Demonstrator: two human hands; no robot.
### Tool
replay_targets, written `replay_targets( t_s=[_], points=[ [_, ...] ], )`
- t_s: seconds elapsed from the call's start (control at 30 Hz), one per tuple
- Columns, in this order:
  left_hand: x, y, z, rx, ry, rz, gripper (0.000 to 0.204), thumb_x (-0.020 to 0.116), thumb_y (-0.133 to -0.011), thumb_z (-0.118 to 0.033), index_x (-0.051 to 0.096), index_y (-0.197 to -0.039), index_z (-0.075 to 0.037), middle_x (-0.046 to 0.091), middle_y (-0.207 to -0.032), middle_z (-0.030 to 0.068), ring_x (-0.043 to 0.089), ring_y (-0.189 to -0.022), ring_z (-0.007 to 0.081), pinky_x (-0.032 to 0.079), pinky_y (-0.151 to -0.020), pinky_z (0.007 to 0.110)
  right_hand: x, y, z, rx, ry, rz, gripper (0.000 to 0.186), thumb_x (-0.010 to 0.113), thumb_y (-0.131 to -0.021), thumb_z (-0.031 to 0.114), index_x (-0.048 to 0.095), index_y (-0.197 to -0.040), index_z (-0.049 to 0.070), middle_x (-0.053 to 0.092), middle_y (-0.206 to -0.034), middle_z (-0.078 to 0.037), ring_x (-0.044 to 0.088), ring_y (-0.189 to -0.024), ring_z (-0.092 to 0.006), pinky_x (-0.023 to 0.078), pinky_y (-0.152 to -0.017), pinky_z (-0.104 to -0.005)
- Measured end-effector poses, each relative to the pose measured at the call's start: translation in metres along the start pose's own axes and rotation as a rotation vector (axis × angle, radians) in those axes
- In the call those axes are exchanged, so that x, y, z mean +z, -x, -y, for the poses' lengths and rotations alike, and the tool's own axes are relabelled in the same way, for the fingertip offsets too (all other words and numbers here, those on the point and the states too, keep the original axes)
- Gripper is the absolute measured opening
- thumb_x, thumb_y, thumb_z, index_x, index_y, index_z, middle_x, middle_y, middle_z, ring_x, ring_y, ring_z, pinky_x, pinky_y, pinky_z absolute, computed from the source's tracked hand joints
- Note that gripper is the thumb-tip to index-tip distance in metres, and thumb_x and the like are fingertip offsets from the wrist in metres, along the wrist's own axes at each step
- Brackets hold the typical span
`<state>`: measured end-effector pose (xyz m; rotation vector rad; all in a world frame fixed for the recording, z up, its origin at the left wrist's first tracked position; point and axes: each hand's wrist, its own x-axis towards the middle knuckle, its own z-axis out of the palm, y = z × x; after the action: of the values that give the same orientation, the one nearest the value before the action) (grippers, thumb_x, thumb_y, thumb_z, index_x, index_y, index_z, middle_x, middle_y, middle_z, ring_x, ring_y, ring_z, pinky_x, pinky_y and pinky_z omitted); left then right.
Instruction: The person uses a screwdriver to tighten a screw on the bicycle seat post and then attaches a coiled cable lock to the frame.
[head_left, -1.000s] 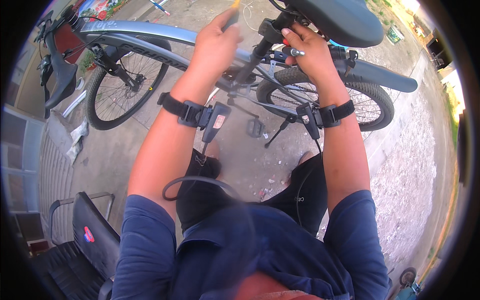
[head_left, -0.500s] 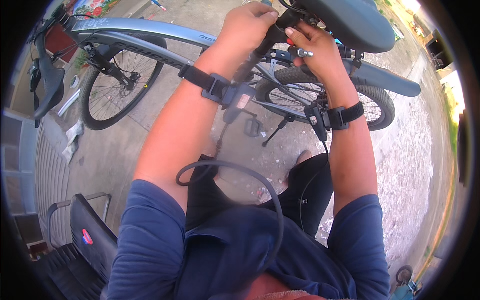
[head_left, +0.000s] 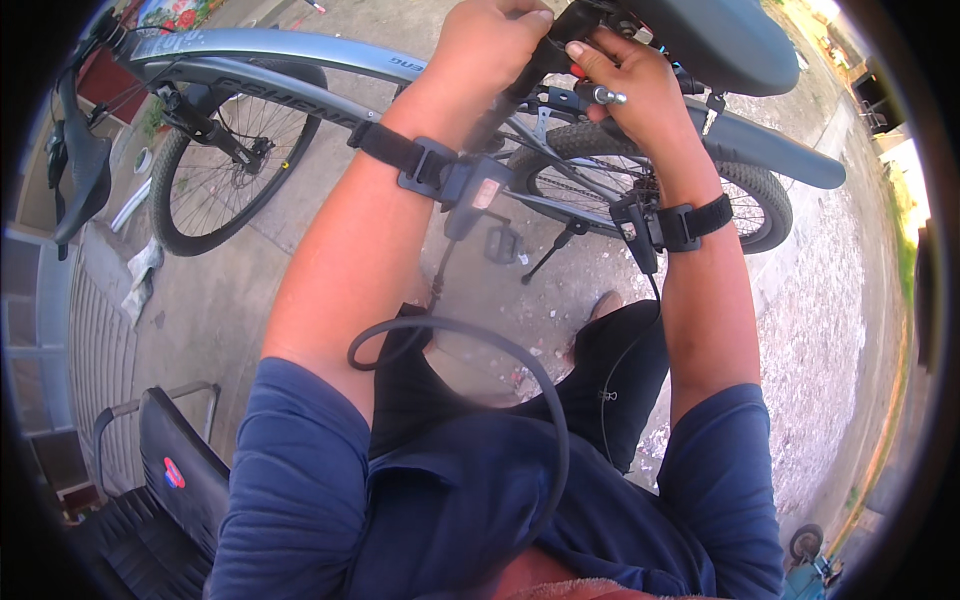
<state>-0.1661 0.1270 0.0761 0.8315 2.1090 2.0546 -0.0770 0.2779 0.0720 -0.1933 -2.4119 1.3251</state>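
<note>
A silver-grey bicycle [head_left: 290, 44] stands across the far side, its black saddle [head_left: 715, 40] at the upper right. My left hand [head_left: 490, 45] is at the seat post [head_left: 560, 50], just below the saddle, thumb and fingers pinched together. Whatever is between them is hidden. My right hand [head_left: 640, 88] is under the saddle's front part, fingers curled. It holds a small tool with a silver rounded tip [head_left: 606, 96] and a red part near the thumb; its exact kind cannot be made out. The right fingertips are partly hidden behind the seat clamp area.
The rear wheel [head_left: 765, 205] with its black mudguard [head_left: 780, 160] lies beyond my right wrist; a kickstand [head_left: 548, 255] and pedal [head_left: 503, 243] are below the frame. A black chair [head_left: 180, 470] stands at the lower left. A dark cable [head_left: 500, 345] loops before my body.
The saddle and bicycle appear slightly shifted up and left in view. Both hands stay at the seat post, the right still holding the silver-tipped tool.
</note>
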Motion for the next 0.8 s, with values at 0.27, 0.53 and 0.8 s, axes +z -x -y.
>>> replay_targets(
  t_s=[0.27,0.53,0.8],
  points=[
    [0.000,-0.005,0.006,-0.003,-0.031,0.026,0.020,0.062,-0.092,-0.014,0.067,-0.101,0.003,0.068,-0.082,0.0093,0.061,-0.071,0.0154,0.049,-0.064,0.029,-0.002,0.001,0.003,-0.015,0.027,0.010,0.034,0.067,-0.093,0.034,0.069,-0.115,0.007,0.067,-0.081,-0.003,0.057,-0.063,-0.0071,0.049,-0.048,-0.0225],
    [-0.010,-0.006,0.009,-0.068,0.224,0.112,0.029,0.061,-0.093,-0.012,0.061,-0.118,0.002,0.068,-0.098,0.0110,0.062,-0.077,0.0157,0.051,-0.067,0.029,-0.001,0.000,0.002,-0.030,0.007,0.048,0.035,0.066,-0.094,0.036,0.069,-0.113,0.006,0.065,-0.081,-0.003,0.056,-0.062,-0.0072,0.048,-0.048,-0.0225],
    [-0.039,0.076,0.015,-0.119,-0.096,-0.062,0.040,0.059,-0.097,-0.020,0.054,-0.132,-0.002,0.064,-0.105,0.0098,0.070,-0.081,0.0171,0.054,-0.068,0.026,-0.007,-0.007,-0.005,-0.023,-0.016,0.032,0.036,0.066,-0.094,0.035,0.069,-0.112,0.004,0.065,-0.084,-0.003,0.058,-0.071,-0.0072,0.050,-0.052,-0.0227]
  ],
)
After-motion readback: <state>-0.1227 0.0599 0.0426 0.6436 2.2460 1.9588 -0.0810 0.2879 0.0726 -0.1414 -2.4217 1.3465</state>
